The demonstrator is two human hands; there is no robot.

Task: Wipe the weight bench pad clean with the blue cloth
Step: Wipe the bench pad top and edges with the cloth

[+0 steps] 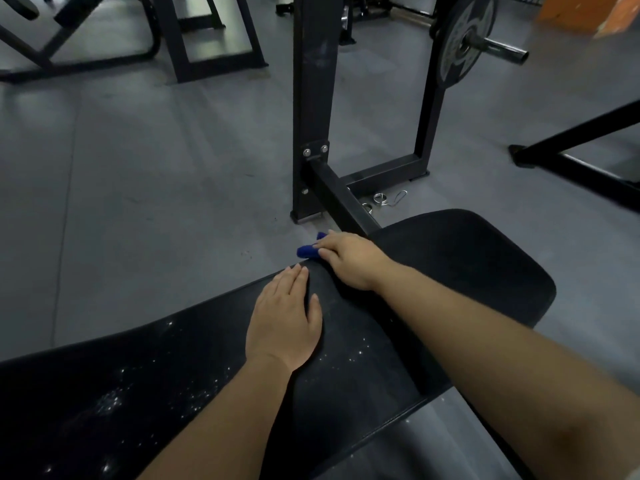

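Note:
The black weight bench pad [467,271] runs from the lower left to the right middle, with white specks scattered over its near part. My right hand [349,259] presses the blue cloth [307,250] against the pad's far edge; only a small bunched end of the cloth shows past my fingers. My left hand [284,320] lies flat on the pad just below it, palm down, fingers together, holding nothing.
A black rack upright [313,98] stands just beyond the pad, with a crossbar running to the bench. A barbell end with a weight plate [464,39] hangs upper right. Metal spring collars [381,199] lie on the grey floor. More black frames stand at upper left and right.

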